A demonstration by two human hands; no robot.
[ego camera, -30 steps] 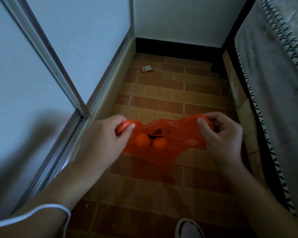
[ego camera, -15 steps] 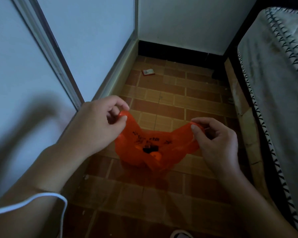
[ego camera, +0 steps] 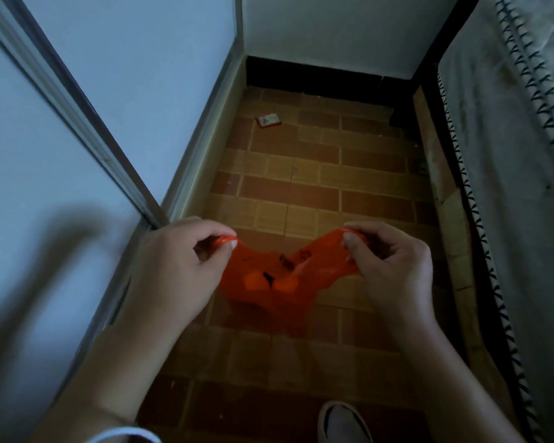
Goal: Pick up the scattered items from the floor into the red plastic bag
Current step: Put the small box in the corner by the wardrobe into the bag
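The red plastic bag (ego camera: 279, 282) hangs between my hands above the tiled floor, stretched wide, with two round orange shapes and dark print showing through it. My left hand (ego camera: 176, 266) pinches the bag's left handle between thumb and forefinger. My right hand (ego camera: 394, 266) pinches the right handle the same way. A small red and white packet (ego camera: 268, 120) lies on the floor far ahead, near the left wall.
A pale wall with a sliding door frame (ego camera: 87, 123) runs along the left. A bed with a grey patterned cover (ego camera: 518, 187) fills the right side. A dark skirting (ego camera: 327, 81) ends the narrow floor strip. The toe of a white shoe (ego camera: 339, 423) shows at the bottom.
Both hands kept hold of the bag while the camera shifted. The left hand dropped back level with the right, and the bag is stretched flatter than half a second ago.
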